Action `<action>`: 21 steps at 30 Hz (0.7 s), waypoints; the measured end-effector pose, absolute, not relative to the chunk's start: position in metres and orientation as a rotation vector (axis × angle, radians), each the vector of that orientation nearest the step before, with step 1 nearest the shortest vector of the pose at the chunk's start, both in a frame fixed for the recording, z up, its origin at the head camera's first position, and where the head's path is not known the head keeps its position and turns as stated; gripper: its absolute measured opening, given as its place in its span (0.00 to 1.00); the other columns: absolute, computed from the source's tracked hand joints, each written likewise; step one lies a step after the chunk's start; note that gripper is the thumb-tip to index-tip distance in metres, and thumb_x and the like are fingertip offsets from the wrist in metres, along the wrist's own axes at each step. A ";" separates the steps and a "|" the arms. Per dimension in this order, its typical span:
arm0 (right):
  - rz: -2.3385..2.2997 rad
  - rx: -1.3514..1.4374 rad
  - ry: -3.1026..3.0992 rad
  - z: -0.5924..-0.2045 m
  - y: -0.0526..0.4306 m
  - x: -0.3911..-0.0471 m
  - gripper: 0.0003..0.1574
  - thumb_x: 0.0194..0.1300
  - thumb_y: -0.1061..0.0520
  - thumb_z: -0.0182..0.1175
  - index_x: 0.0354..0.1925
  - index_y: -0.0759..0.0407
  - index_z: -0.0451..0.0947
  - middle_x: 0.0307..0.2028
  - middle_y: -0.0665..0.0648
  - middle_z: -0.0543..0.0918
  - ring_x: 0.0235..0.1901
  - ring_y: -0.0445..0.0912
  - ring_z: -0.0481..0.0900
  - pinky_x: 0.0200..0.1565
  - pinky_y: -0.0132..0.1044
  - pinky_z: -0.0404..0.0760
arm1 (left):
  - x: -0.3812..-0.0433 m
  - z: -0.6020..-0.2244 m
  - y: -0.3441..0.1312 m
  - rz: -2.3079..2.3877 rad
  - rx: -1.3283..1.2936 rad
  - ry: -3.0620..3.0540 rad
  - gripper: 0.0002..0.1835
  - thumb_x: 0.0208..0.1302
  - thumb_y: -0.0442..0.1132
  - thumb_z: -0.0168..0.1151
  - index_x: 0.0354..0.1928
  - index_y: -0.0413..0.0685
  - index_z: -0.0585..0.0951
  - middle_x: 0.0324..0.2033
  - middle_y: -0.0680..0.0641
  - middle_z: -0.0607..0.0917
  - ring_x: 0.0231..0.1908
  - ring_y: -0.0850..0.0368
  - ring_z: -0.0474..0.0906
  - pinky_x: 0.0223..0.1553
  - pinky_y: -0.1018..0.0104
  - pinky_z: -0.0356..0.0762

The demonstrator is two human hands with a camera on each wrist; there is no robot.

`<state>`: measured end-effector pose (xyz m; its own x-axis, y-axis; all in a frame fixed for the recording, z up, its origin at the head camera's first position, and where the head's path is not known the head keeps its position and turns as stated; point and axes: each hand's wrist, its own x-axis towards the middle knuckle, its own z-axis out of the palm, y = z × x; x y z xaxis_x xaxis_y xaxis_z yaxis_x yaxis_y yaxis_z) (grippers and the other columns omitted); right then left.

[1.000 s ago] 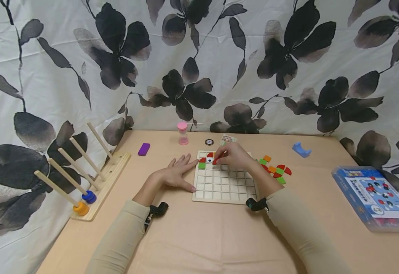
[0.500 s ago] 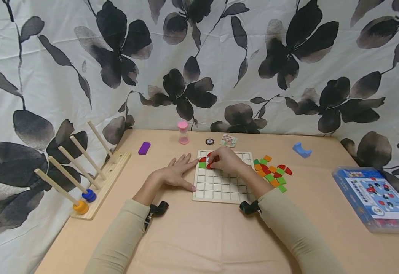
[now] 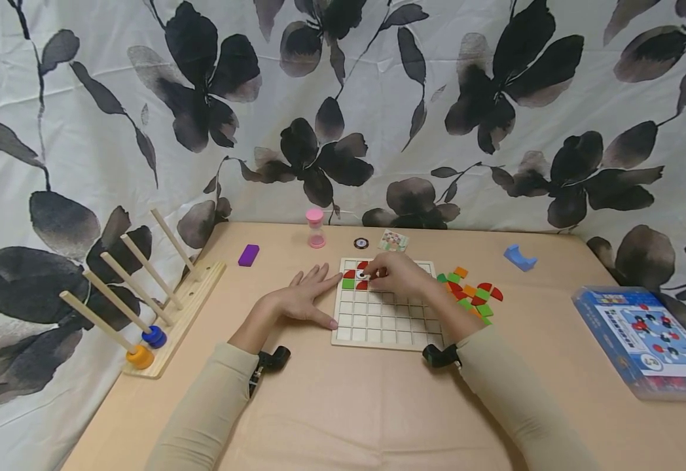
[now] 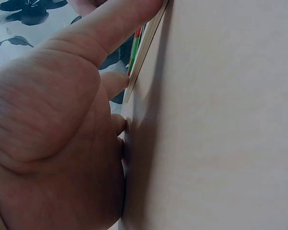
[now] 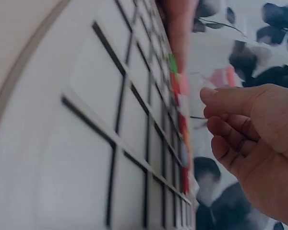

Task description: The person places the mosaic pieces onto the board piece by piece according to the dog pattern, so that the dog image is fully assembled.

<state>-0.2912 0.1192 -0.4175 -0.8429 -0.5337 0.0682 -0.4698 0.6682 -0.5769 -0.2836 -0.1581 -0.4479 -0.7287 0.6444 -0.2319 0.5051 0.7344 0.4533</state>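
A pale wooden grid board [image 3: 378,337] lies on the table, with a few red, green and white tiles [image 3: 348,284] in its upper left corner. My left hand [image 3: 302,302] is spread flat at the board's left side, its index finger and thumb touching that edge. In the left wrist view, the thumb [image 4: 120,28] lies along the board's edge. Above the tiled corner hovers my right hand [image 3: 398,273]. In the right wrist view, its fingers [image 5: 223,146] are loosely bent, with the thumb near the index finger and no tile visible between them, apart from the board.
Loose red, green and orange tiles [image 3: 469,294] are scattered right of the board. Behind it lie a small card [image 3: 393,241], a round black token [image 3: 361,243] and a pink sand timer [image 3: 316,229]. A peg rack [image 3: 175,320] stands left; a boxed set [image 3: 649,343] lies right.
My right hand went left and down to the tiled corner, then rose slightly back to the right. A red tile now shows below the white circle. The left hand stays put.
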 end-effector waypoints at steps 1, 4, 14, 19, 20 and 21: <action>-0.939 -0.852 2.780 -0.415 0.126 -0.289 0.16 0.60 0.59 0.67 0.48 0.54 0.84 0.43 0.52 0.84 0.36 0.45 0.76 0.39 0.39 0.78 | -0.283 -0.448 -0.158 0.512 0.881 2.562 0.62 0.42 0.75 0.65 0.76 0.65 0.45 0.75 0.43 0.35 0.74 0.45 0.26 0.69 0.42 0.25; -1.000 -0.865 2.824 -0.404 0.148 -0.281 0.18 0.59 0.58 0.68 0.50 0.50 0.83 0.43 0.49 0.83 0.33 0.45 0.75 0.35 0.38 0.78 | -0.283 -0.449 -0.159 0.502 0.882 2.568 0.62 0.41 0.76 0.64 0.76 0.66 0.45 0.75 0.43 0.35 0.74 0.45 0.26 0.70 0.43 0.25; -1.109 -0.611 2.984 -0.391 0.228 -0.262 0.19 0.62 0.53 0.66 0.52 0.47 0.81 0.46 0.50 0.81 0.37 0.45 0.74 0.40 0.40 0.77 | -0.283 -0.447 -0.159 0.504 0.896 2.576 0.62 0.43 0.74 0.65 0.76 0.62 0.46 0.75 0.42 0.35 0.74 0.44 0.27 0.69 0.41 0.26; -1.108 -0.389 2.992 -0.403 0.260 -0.268 0.19 0.63 0.51 0.64 0.53 0.48 0.80 0.45 0.52 0.81 0.38 0.49 0.73 0.37 0.41 0.76 | -0.282 -0.447 -0.158 0.515 0.898 2.568 0.62 0.43 0.73 0.65 0.76 0.61 0.47 0.75 0.41 0.35 0.74 0.43 0.27 0.69 0.41 0.26; -1.102 -0.354 2.989 -0.407 0.265 -0.270 0.19 0.64 0.51 0.64 0.54 0.49 0.80 0.46 0.54 0.80 0.39 0.50 0.73 0.36 0.41 0.77 | -0.282 -0.447 -0.158 0.510 0.895 2.567 0.62 0.43 0.73 0.65 0.76 0.62 0.46 0.75 0.41 0.35 0.74 0.44 0.27 0.69 0.41 0.26; -1.088 -0.324 2.992 -0.410 0.271 -0.271 0.20 0.64 0.52 0.64 0.54 0.51 0.80 0.48 0.56 0.80 0.41 0.51 0.73 0.36 0.41 0.77 | -0.282 -0.447 -0.158 0.509 0.894 2.564 0.62 0.44 0.73 0.65 0.76 0.62 0.46 0.75 0.42 0.35 0.74 0.44 0.26 0.69 0.41 0.26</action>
